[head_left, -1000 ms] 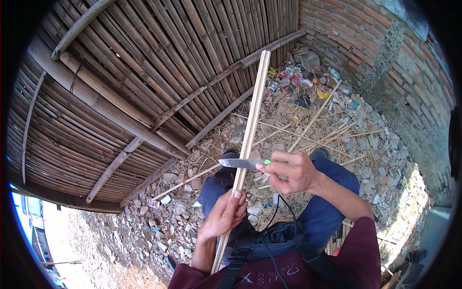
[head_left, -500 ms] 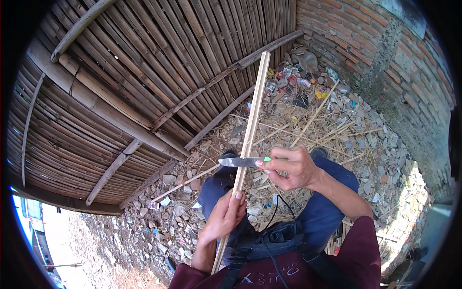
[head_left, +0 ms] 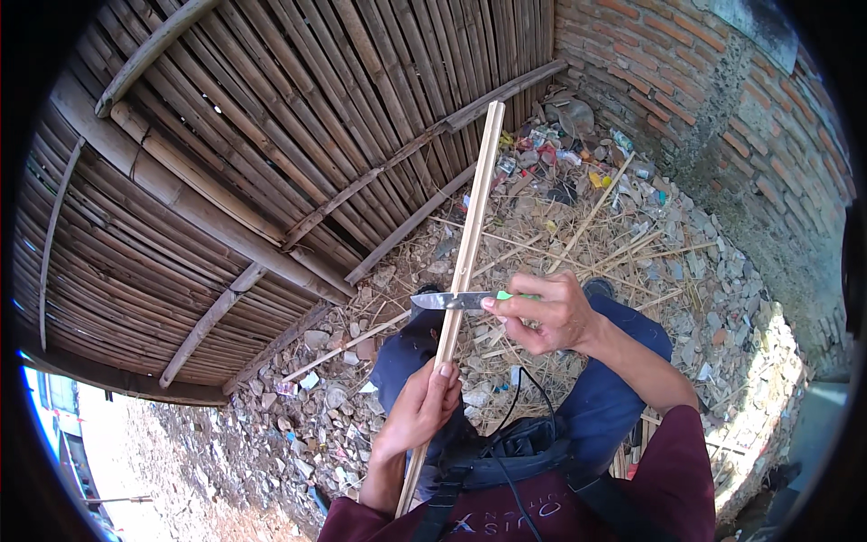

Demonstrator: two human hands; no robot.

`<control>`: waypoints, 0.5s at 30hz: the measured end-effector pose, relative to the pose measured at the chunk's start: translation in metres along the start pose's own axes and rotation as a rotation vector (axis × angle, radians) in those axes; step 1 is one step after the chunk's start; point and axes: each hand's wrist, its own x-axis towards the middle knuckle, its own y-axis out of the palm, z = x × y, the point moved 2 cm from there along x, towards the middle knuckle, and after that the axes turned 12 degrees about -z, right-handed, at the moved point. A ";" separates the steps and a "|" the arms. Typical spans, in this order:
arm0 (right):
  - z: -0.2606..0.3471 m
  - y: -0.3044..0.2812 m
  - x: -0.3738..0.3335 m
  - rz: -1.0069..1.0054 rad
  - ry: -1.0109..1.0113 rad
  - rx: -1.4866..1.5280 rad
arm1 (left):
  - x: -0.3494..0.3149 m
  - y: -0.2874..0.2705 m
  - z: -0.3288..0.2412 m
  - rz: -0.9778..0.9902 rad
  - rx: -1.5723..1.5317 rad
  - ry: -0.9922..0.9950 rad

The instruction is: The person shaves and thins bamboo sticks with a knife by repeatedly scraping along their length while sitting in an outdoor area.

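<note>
barely anything has moved since 1 second ago: the upper end of the pale strip (head_left: 477, 203) sits a touch lower in the frame, and the knife (head_left: 438, 301) sits a touch higher, with a changed glint on its blade. the long, grooved strip runs from the upper centre of the frame, leaning right at the top, down to the lower centre, past the maroon shirt (head_left: 673, 470). at lower centre the left hand (head_left: 423, 405) has its fingers clamped around it, thumb lying along the near face. right of centre, the right hand (head_left: 546, 314) has its fingers closed on the green handle, thumb pressed near the base of the blade. the blade lies across the front of the strip, above the left hand, tip to the left; how deep its edge sits cannot be told. dark blue trousers (head_left: 634, 336) show on either side of the strip, and a black cable (head_left: 544, 387) loops at lower centre. a slatted bamboo wall (head_left: 361, 117) fills the upper left, a brick wall (head_left: 646, 77) the upper right, with rubble (head_left: 336, 397) and coloured litter (head_left: 551, 149) spread between.
</note>
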 end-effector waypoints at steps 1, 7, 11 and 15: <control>0.001 -0.002 0.002 0.001 -0.002 -0.001 | 0.001 -0.002 0.002 -0.002 -0.006 -0.008; -0.053 -0.029 0.009 -0.195 0.198 -0.140 | -0.018 -0.006 0.010 0.025 -0.048 -0.039; -0.027 -0.018 0.013 -0.155 0.137 -0.080 | -0.014 -0.007 0.013 -0.014 -0.026 -0.036; 0.005 0.000 0.002 0.053 0.051 0.107 | -0.009 -0.004 0.004 -0.026 -0.033 -0.016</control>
